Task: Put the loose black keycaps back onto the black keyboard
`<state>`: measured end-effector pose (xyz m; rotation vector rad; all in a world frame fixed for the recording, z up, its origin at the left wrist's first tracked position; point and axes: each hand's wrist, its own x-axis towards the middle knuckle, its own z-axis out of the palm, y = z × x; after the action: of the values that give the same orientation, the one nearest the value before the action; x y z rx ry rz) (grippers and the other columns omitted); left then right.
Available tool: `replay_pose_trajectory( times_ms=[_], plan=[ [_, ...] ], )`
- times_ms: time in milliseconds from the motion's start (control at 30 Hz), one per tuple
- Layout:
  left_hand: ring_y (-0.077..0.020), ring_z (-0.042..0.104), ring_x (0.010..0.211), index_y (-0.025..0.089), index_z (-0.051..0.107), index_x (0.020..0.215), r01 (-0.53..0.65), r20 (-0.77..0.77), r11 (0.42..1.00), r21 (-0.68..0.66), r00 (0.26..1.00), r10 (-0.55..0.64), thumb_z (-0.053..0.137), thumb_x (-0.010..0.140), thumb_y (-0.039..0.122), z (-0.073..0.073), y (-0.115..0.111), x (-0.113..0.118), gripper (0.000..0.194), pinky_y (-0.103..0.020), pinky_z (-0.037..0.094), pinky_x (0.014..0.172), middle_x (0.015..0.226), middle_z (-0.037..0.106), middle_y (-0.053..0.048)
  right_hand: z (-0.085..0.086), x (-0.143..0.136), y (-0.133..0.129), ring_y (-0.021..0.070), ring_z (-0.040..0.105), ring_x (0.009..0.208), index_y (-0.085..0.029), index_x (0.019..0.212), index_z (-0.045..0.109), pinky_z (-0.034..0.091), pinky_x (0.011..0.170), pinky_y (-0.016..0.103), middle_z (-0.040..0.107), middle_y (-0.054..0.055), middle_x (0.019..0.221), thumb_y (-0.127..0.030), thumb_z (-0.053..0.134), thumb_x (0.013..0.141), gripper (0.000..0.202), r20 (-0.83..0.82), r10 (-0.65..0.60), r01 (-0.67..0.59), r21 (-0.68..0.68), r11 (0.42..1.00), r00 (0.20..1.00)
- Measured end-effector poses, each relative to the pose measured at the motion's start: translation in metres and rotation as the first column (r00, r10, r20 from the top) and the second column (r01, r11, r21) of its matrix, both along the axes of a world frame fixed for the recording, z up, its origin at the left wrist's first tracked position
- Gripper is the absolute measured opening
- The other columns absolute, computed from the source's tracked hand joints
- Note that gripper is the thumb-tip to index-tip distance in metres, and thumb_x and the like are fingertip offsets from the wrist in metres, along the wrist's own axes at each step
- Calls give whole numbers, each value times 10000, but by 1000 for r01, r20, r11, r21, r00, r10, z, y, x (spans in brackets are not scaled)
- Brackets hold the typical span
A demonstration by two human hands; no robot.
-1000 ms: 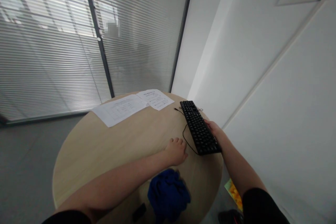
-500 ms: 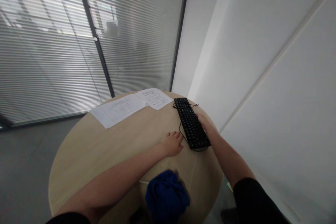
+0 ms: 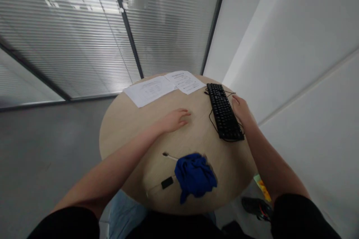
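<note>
A black keyboard lies on the right side of the round table, its thin cable looped under and around it. My right hand is just beyond its right long edge, fingers loosely extended, holding nothing. Left of the keyboard, my left hand hovers over or rests on the tabletop, empty with fingers apart. Nearer to me is a crumpled blue cloth. A small brush with a dark head sticks out from under it, its other end hidden. Beside the cloth is a small black rectangular object.
Two printed paper sheets lie at the far edge of the round wooden table. A white wall stands close on the right, and glass with blinds behind. A shoe is on the floor.
My left hand has moved away from the keyboard to the left. My right hand has come off the keyboard's right edge. The view has tilted down, revealing the brush and small black object.
</note>
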<state>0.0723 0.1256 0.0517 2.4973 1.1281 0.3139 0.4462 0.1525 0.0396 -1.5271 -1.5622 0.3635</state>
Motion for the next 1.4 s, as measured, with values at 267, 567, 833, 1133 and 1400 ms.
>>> replay_pose_trajectory(
  times_ms=[267, 567, 833, 1133, 1400],
  plan=[
    [-183, 673, 860, 171, 725, 1113, -139, 27, 989, -55, 990, 141, 517, 951, 340, 21, -29, -71, 313, -320, 514, 833, 1010, 754, -69, 58, -89, -143, 240, 539, 1351, -295, 1421, 607, 435, 1179, 428, 566, 65, 1455, -451, 651, 941, 507, 336, 651, -633, -178, 754, 681],
    [-320, 394, 1488, 276, 528, 1467, 247, -24, 968, -38, 968, -248, 776, 800, 532, -9, -162, -87, 756, -504, 322, 1216, 1604, 441, -121, -5, -143, -232, 310, 482, 1404, -300, 1459, 576, 393, 1196, 518, 484, 104, 1531, -233, 804, 767, 732, 331, 767, -656, -399, 641, 549],
    [-305, 475, 1415, 262, 644, 1325, 219, -11, 972, 80, 976, -219, 671, 907, 402, -30, -180, -88, 441, -536, 311, 1219, 1506, 553, -107, -13, -120, -237, 222, 646, 1186, -256, 1320, 672, 530, 1049, 393, 664, 81, 1290, -143, 595, 796, 542, 117, 584, -562, -176, 808, 803],
    [-239, 625, 1151, 254, 726, 1196, 247, 89, 961, 123, 962, -258, 581, 974, 300, -38, -167, -80, 269, -422, 468, 1061, 1213, 704, -78, 16, -81, -232, 216, 680, 1083, -226, 1276, 668, 563, 991, 357, 681, 76, 1247, -364, 712, 852, 448, -111, 249, -223, 204, 953, 962],
    [-243, 622, 1167, 263, 572, 1412, 164, 207, 979, 122, 960, -187, 605, 966, 369, -44, -169, -83, 460, -442, 488, 1037, 1269, 686, -102, 43, -125, -202, 234, 619, 1196, -255, 1345, 604, 495, 1107, 447, 625, 75, 1313, -292, 647, 875, 474, -93, 107, -59, 422, 905, 990]
  ],
)
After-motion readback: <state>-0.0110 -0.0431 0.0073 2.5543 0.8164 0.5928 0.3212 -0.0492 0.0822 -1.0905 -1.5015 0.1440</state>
